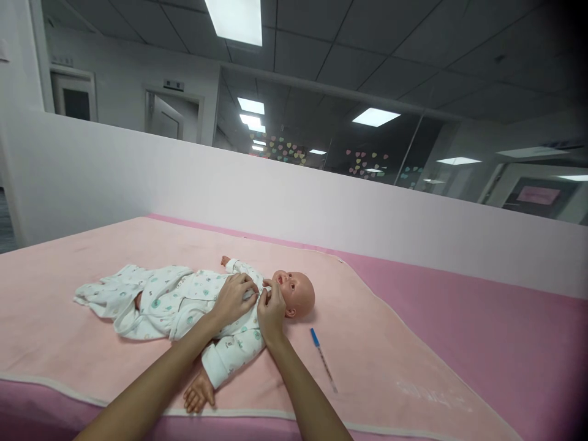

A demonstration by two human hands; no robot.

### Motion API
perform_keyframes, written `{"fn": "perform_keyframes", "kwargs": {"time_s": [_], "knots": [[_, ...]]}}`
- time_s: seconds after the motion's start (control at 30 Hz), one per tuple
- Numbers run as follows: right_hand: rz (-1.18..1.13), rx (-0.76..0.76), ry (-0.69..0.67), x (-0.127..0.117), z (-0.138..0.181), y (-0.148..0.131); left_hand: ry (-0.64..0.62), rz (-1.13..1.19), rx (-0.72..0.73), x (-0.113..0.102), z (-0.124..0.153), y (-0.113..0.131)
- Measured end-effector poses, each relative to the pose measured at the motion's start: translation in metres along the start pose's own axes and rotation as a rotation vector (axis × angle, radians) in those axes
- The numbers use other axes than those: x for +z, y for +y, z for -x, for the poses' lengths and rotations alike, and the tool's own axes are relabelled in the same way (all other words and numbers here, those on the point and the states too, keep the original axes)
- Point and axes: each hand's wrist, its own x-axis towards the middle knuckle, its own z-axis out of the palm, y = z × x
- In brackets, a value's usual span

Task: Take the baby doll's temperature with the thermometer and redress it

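Observation:
A baby doll (301,295) lies on its back, its bald head to the right. It wears a white baby outfit (160,300) with small green and brown prints, its legs covered by the loose lower part. My left hand (236,297) rests on the chest of the outfit, fingers bent and closed on the fabric. Just below the doll's chin, my right hand (272,309) pinches the outfit near the collar. The fingertips of both hands are close together, and they partly hide the fabric between them. One bare doll hand (200,392) sticks out of the near sleeve.
A slim clear stick with a blue cap (321,355), maybe a thermometer or pen, lies right of the doll. Underneath is a peach pad (390,367) with pale edging on a pink surface (459,312). A low white wall (275,199) stands behind, with glass above it.

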Motion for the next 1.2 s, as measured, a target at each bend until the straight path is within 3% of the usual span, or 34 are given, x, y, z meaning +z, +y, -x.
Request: {"fn": "perform_keyframes", "kwargs": {"time_s": [0.13,0.27,0.43,0.6,0.8,1.2], "knots": [[0.042,-0.099,-0.025,-0.001,0.002,-0.001,-0.031,0.029,0.046,-0.01,0.004,-0.01],[0.08,-0.193,-0.136,-0.001,0.004,-0.008,-0.052,0.078,0.026,-0.025,0.013,-0.03],[0.077,-0.202,-0.277,-0.001,0.003,-0.014,-0.089,0.095,0.013,-0.036,0.02,-0.033],[0.077,-0.184,-0.318,-0.004,0.002,-0.017,-0.053,0.08,0.024,-0.033,0.021,-0.026],[0.116,-0.174,-0.329,-0.006,0.003,-0.02,0.032,0.106,-0.118,-0.027,0.019,-0.027],[0.075,-0.212,-0.399,-0.008,0.002,-0.019,0.082,0.326,-0.171,-0.024,0.02,-0.028]]}}
